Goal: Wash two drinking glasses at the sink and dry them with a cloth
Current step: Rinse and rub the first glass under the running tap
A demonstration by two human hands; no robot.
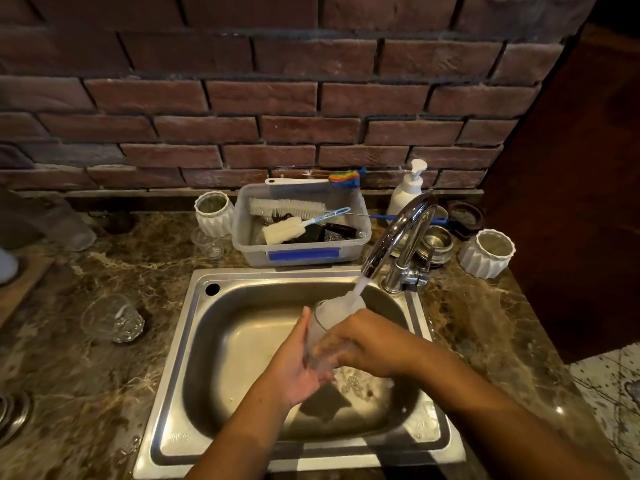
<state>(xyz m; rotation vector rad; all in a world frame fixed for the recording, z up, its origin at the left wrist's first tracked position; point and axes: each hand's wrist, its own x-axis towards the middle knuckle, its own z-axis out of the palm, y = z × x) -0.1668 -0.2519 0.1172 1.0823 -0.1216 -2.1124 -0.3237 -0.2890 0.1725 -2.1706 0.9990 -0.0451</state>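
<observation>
The glass (pixel 327 327) is held over the middle of the sink (pixel 242 341), tipped so its mouth faces the tap (pixel 401 230). That way the stream runs straight into it and the spill drops into the basin, not onto the worktop (pixel 104 393). The right hand (pixel 370 344) wraps the lower part of the glass, its fingers curled round it, likely to bear the weight and turn it. The left hand (pixel 294 362) lies flat along the other side, fingers (pixel 302 323) straight and pressed to the wall, seemingly to steady or rub it. The water inside looks white and frothy, so this reads as rinsing. The second glass (pixel 112 318) stands apart on the worktop left of the sink, within reach for its turn. No cloth is plainly visible.
</observation>
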